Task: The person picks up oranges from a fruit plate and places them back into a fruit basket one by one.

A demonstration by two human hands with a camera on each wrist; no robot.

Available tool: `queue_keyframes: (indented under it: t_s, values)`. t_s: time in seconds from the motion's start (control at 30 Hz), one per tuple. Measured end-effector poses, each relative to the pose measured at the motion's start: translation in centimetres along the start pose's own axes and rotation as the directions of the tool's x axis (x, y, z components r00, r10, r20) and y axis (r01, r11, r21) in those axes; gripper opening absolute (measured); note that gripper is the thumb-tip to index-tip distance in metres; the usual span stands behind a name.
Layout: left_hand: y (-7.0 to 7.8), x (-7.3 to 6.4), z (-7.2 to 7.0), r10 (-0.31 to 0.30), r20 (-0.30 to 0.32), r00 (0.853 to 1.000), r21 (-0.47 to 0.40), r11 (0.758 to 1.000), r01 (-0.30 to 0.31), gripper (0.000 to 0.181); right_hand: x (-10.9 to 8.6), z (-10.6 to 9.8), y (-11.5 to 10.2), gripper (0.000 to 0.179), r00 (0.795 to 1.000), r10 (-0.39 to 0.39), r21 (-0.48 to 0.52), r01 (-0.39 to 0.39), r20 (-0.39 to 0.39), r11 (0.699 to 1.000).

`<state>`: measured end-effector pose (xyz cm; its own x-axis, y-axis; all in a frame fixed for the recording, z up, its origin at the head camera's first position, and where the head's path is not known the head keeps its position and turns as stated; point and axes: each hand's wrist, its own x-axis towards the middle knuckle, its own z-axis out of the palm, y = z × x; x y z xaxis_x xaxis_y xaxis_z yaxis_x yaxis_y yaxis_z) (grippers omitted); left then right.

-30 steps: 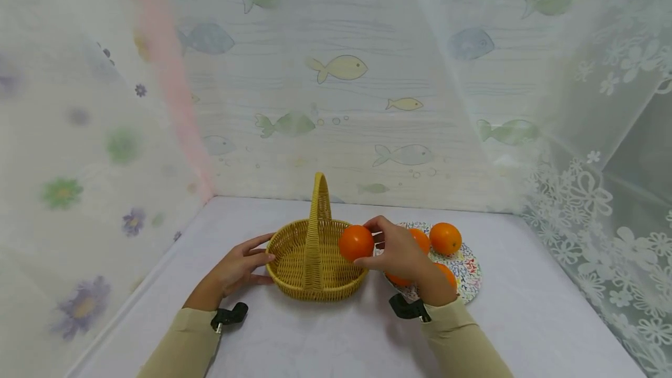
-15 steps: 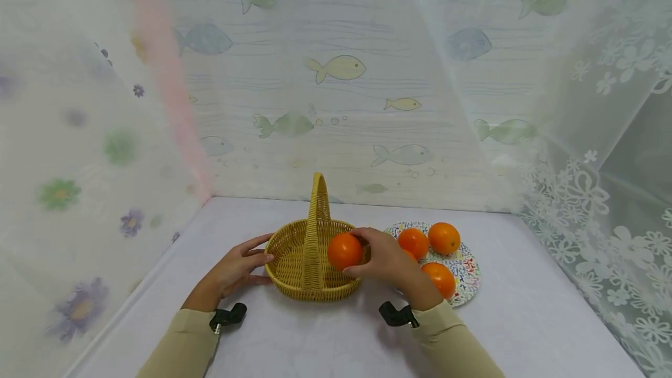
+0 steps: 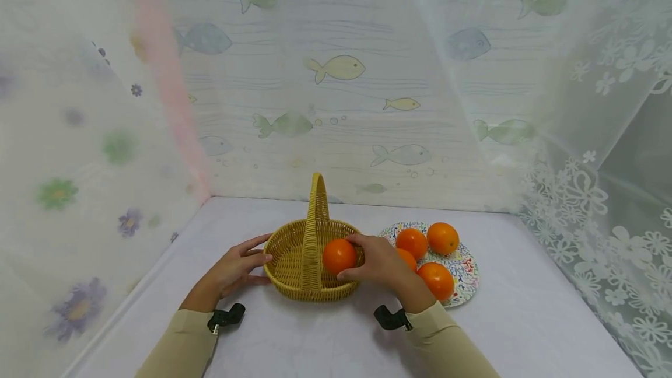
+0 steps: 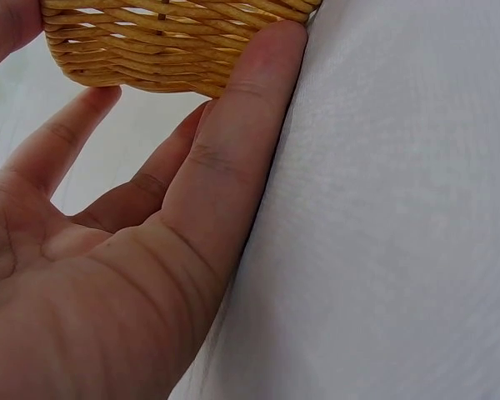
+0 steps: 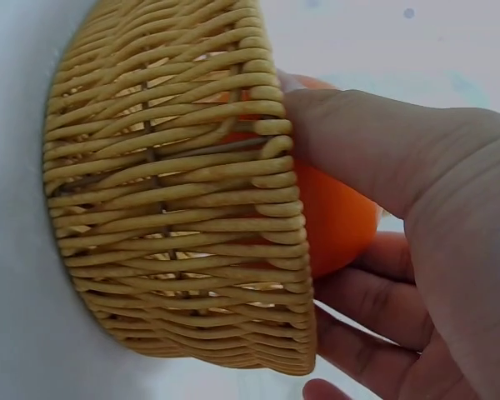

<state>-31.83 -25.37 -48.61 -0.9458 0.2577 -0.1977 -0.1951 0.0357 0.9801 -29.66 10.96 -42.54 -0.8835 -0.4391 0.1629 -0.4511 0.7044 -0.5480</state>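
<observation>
In the head view a yellow wicker basket (image 3: 286, 276) with a tall arched handle stands on the white table. My left hand (image 3: 236, 267) is at the basket's left end, its fairly straight fingers touching the outer wall; the left wrist view shows fingertips against the weave (image 4: 158, 50). My right hand (image 3: 380, 264) holds an orange (image 3: 338, 257) between thumb and fingers, just inside the basket's right end. Seen from the right wrist, the wicker wall (image 5: 175, 192) hides much of that orange (image 5: 337, 217). Whether the orange touches the basket floor, I cannot tell.
Right of the basket lies a round plate (image 3: 464, 270) with a multicoloured pattern. Several oranges (image 3: 437, 280) sit on it, one partly behind my right hand. Sheer curtains printed with fish (image 3: 343, 67) and flowers enclose the table (image 3: 310, 343) at the back and sides.
My right hand has carried the orange left and down, from over the basket's right rim to inside it. More of the plate now shows. The left hand stays at the basket.
</observation>
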Motion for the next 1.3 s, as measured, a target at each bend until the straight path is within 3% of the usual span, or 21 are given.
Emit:
queue_keyframes:
  t_s: [0.47,1.3]
  values:
    - [0.1,0.0,-0.2,0.027,0.006,1.000,0.000,1.000,-0.027,0.069,0.3,0.7,0.0,0.077,0.998,0.036,0.040,-0.038,0.060,0.998]
    - [-0.3,-0.2,0.0,0.024,0.000,1.000,-0.002,1.000,-0.024,0.070,0.0,1.5,-0.4,0.073,0.994,0.067,-0.003,-0.067,0.084,0.998]
